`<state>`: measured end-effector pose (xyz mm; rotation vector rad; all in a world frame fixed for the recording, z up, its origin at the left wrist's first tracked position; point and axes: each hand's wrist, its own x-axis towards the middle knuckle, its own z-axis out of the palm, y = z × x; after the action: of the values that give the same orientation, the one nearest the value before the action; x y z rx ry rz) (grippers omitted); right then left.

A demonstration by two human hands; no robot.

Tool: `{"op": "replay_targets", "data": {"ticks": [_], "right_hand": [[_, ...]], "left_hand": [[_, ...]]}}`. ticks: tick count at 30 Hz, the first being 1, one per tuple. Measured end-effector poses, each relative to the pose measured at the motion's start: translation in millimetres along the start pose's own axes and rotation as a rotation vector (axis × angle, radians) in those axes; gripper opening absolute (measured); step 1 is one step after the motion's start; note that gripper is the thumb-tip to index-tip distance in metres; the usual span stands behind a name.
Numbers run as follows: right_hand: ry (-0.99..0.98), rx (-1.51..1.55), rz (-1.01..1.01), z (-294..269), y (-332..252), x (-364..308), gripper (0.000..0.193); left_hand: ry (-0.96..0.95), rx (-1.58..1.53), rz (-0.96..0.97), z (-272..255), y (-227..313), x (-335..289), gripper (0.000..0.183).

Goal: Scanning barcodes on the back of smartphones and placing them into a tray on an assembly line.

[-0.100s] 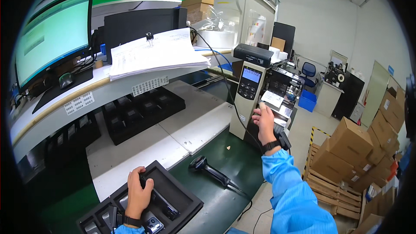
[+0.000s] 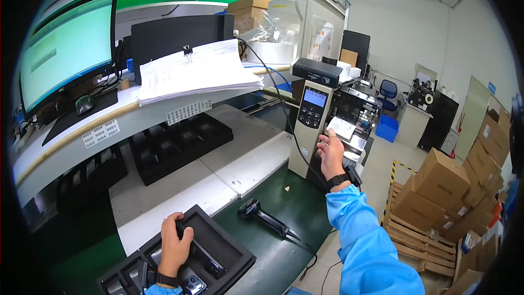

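My left hand (image 2: 174,248) is wrapped round a dark smartphone (image 2: 207,260), tilted over the black foam tray (image 2: 238,247) at the lower left. Other phones (image 2: 193,283) sit in the tray's slots beside my wrist. On the right, my right hand (image 2: 332,158) is raised at the front of a label printer (image 2: 307,131) with a lit blue display. Its thumb and fingertips pinch the lower left edge of a white printed label (image 2: 342,128) at the printer's outlet. Whether the label is fully loose from the printer cannot be seen.
A black barcode scanner (image 2: 265,218) lies on the green mat between my hands, its cable running off the edge. Behind are another black tray (image 2: 180,145), a clipped paper stack (image 2: 199,71) and a monitor (image 2: 71,49). Cardboard boxes (image 2: 442,180) rest on a pallet at right.
My right hand has shifted slightly left and down, and the label's near edge has moved a little toward me with it. My left hand stays in place with the smartphone.
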<state>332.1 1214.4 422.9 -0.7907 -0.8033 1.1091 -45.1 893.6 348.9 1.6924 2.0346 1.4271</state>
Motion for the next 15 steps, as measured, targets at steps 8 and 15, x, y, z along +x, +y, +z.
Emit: {"op": "replay_targets", "data": {"ticks": [8, 15], "right_hand": [[0.102, 0.015, -0.155, 15, 16, 2, 0.025], [0.171, -0.259, -0.444, -2, 19, 41, 0.027]], "left_hand": [[0.018, -0.007, 0.033, 2, -7, 2, 0.044], [0.055, 0.039, 0.127, 3, -9, 3, 0.042]]}}
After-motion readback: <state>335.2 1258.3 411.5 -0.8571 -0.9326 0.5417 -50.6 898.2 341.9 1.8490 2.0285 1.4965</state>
